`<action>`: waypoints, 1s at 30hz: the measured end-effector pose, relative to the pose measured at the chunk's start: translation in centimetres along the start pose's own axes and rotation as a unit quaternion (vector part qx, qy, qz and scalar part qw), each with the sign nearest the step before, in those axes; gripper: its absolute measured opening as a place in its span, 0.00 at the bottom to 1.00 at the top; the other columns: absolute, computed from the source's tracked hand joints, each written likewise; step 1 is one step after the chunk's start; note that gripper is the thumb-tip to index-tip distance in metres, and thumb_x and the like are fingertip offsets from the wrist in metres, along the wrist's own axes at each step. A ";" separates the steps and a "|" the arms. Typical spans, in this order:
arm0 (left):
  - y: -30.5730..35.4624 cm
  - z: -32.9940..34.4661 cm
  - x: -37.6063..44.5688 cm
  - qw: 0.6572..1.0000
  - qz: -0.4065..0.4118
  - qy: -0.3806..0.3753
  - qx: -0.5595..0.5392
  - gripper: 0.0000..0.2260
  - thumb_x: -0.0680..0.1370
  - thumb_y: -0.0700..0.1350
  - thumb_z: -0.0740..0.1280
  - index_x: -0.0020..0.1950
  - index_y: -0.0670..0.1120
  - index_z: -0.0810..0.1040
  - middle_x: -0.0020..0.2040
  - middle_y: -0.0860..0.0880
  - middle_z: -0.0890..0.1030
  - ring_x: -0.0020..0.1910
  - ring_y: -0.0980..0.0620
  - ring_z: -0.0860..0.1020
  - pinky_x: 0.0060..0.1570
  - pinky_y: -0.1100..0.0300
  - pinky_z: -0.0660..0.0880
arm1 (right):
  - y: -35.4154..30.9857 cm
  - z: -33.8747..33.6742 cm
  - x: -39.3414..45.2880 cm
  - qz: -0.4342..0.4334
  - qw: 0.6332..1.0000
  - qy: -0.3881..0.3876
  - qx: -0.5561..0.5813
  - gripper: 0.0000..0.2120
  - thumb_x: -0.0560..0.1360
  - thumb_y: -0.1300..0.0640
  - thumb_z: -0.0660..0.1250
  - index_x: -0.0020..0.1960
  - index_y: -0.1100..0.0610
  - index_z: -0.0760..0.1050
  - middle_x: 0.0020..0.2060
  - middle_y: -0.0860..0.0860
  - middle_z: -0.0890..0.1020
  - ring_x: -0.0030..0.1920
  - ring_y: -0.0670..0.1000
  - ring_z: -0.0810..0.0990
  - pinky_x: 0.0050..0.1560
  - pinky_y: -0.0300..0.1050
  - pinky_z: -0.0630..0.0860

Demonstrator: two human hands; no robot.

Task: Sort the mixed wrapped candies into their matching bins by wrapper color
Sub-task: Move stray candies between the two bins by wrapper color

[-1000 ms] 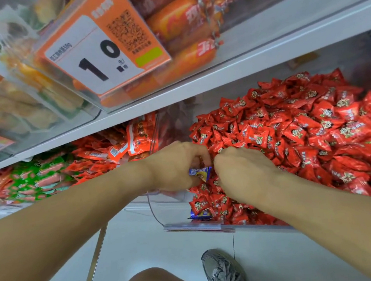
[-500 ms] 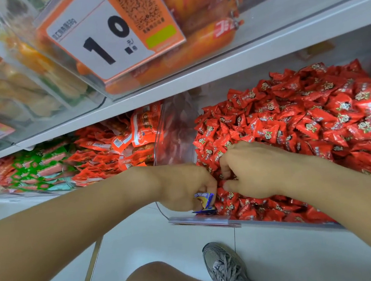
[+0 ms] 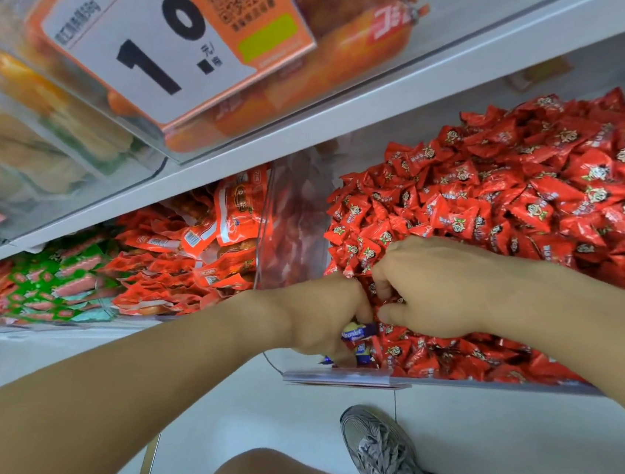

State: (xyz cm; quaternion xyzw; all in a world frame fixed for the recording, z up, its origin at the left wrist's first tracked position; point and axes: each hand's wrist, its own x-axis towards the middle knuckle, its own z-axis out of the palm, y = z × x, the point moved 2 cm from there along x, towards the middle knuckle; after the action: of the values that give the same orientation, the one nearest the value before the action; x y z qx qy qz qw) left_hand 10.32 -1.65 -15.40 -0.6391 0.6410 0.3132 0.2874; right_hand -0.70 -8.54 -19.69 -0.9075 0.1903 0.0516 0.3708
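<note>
Left hand (image 3: 326, 312) clenched on blue-wrapped candies (image 3: 356, 335) at the front left corner of the clear bin (image 3: 341, 378) of red candies (image 3: 522, 191).
Right hand (image 3: 428, 290) is curled, digging among the reds; what it grips is hidden. Sorting looks unfinished: another blue piece (image 3: 364, 357) lies below. The held candy's long axis runs left-right, its twisted end toward the right.

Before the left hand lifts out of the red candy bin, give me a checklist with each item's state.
1. Left hand grips blue-wrapped candy: ok.
2. No more blue wrappers left at the clear bin front corner: not ok, some show below the hand.
3. Right hand holds a piece: cannot tell, fingers are curled into the red candies.
4. Blue candy's bin in view: not ok.
5. Withdrawal path over the front lip: ok.
</note>
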 end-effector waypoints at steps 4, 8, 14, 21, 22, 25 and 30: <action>-0.6 0.1 -0.2 1.000 0.016 0.007 -0.019 0.14 0.74 0.43 0.72 0.59 0.47 0.82 0.45 0.51 0.82 0.39 0.56 0.75 0.42 0.63 0.73 | -0.3 -0.7 -0.3 -0.009 1.000 0.001 -0.010 0.12 0.77 0.51 0.67 0.44 0.59 0.82 0.39 0.57 0.83 0.42 0.56 0.81 0.46 0.52 0.79; -0.8 -2.0 -1.7 0.994 0.029 0.064 -0.078 0.13 0.74 0.42 0.73 0.58 0.51 0.84 0.47 0.55 0.85 0.41 0.62 0.78 0.38 0.74 0.71 | -0.2 -2.6 -1.3 -0.004 1.000 -0.002 -0.011 0.10 0.77 0.46 0.68 0.46 0.51 0.83 0.34 0.48 0.82 0.35 0.43 0.76 0.39 0.43 0.76; -1.6 -3.6 -3.8 0.874 0.068 0.213 -0.432 0.11 0.75 0.40 0.73 0.56 0.48 0.84 0.41 0.45 0.84 0.35 0.49 0.77 0.39 0.55 0.78 | 0.0 -6.9 -2.6 0.007 0.994 0.056 0.098 0.16 0.76 0.35 0.61 0.49 0.45 0.79 0.29 0.44 0.76 0.24 0.38 0.72 0.26 0.33 0.63; 1.5 -0.9 -1.4 0.697 0.088 0.272 -0.658 0.12 0.79 0.34 0.65 0.61 0.36 0.77 0.49 0.39 0.82 0.46 0.44 0.83 0.49 0.48 0.81 | 1.0 -8.3 -4.3 0.051 0.990 0.107 0.076 0.08 0.77 0.43 0.68 0.48 0.46 0.82 0.41 0.50 0.84 0.41 0.48 0.81 0.44 0.44 0.76; 2.0 -0.7 -1.2 0.670 0.088 0.290 -0.677 0.11 0.79 0.33 0.64 0.61 0.37 0.77 0.49 0.40 0.83 0.46 0.44 0.83 0.47 0.49 0.82 | 1.3 -8.7 -4.7 0.066 0.991 0.108 0.052 0.08 0.77 0.44 0.68 0.48 0.46 0.83 0.42 0.49 0.84 0.43 0.48 0.81 0.46 0.44 0.76; 3.0 0.1 -0.5 0.639 0.088 0.324 -0.692 0.11 0.79 0.32 0.63 0.60 0.39 0.78 0.46 0.43 0.84 0.45 0.44 0.84 0.47 0.51 0.82 | 2.0 -9.6 -5.9 0.099 0.989 0.106 -0.016 0.08 0.76 0.43 0.69 0.44 0.47 0.81 0.45 0.47 0.83 0.46 0.48 0.80 0.50 0.45 0.76; 2.9 1.0 -0.5 0.727 0.028 0.338 -0.598 0.13 0.78 0.33 0.66 0.56 0.48 0.83 0.33 0.48 0.78 0.29 0.51 0.74 0.33 0.69 0.69 | 2.9 -10.2 -7.6 0.107 0.985 0.138 -0.004 0.07 0.74 0.45 0.71 0.43 0.47 0.79 0.39 0.43 0.80 0.38 0.42 0.77 0.41 0.40 0.73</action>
State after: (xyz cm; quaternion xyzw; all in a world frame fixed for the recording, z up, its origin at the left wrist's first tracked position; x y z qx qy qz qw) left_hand 7.36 -0.61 -15.55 -0.7239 0.3938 0.4028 -0.3983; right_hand -9.34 -15.16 -12.43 -0.8818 0.3358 -0.0334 0.3296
